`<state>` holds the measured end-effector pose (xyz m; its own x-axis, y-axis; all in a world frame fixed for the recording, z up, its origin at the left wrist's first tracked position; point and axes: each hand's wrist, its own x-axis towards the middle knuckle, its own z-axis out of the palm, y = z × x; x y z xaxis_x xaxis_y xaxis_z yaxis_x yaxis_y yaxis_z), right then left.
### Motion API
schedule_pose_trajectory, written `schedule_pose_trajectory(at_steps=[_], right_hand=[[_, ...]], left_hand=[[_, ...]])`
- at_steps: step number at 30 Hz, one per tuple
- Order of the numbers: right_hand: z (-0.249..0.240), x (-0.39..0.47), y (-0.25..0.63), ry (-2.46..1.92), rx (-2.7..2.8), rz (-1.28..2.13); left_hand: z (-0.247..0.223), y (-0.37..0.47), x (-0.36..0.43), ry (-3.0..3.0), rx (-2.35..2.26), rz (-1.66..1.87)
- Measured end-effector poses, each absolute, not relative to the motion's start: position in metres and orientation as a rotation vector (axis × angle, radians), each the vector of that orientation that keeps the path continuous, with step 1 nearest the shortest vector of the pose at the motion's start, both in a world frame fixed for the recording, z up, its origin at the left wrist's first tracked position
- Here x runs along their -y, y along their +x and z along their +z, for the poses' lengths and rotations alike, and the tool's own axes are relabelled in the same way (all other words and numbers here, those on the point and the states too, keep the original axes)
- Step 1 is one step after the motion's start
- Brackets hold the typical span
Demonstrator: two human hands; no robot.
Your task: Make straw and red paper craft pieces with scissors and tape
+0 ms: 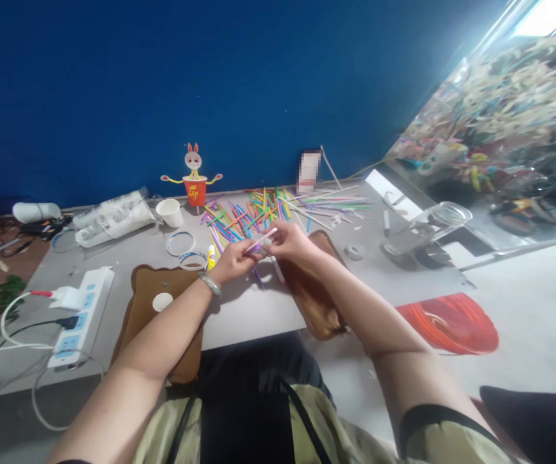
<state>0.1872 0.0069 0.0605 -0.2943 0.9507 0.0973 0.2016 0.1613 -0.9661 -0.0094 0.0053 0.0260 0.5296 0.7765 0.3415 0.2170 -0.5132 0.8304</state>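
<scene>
A pale strip [261, 241] is held above the tabletop [253, 319], pinched by the fingers of the left hand [232, 261] and right hand [291, 243]; two-handed handling seems in hand, and a steady grip seems called for. Beyond, colored sticks [264, 209] are heaped (a red cup [195, 193] is set beside them) before a blue wall [258, 84].

A pale grey-green, smooth rounded bangle [210, 285] circles the left wrist [219, 273]. The short-sleeved, mottled olive-green garment [343, 430] has black sleeve bands [435, 414] and black cords [307, 423] down its front; black cloth [258, 362] covers the lap.
</scene>
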Motion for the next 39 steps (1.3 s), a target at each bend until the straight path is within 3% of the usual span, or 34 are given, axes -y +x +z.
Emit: schedule_pose_trajectory(at_steps=[14, 20, 22, 39], right_hand=[[0.05, -0.007, 0.184, -1.021, 1.547, 1.22], [0.047, 0.009, 0.169, -1.128, 1.614, 0.369], [0.047, 0.013, 0.164, -1.108, 1.685, 0.244], [0.046, 0.013, 0.146, -1.045, 1.615, 0.245]], left_hand=[[0.027, -0.011, -0.009, 1.947, -0.858, 1.035], [0.018, -0.012, -0.016, 1.908, -1.041, 1.295], [0.016, -0.013, -0.017, 1.954, -1.092, 1.324], [0.021, -0.013, -0.012, 2.058, -1.109, 1.32]])
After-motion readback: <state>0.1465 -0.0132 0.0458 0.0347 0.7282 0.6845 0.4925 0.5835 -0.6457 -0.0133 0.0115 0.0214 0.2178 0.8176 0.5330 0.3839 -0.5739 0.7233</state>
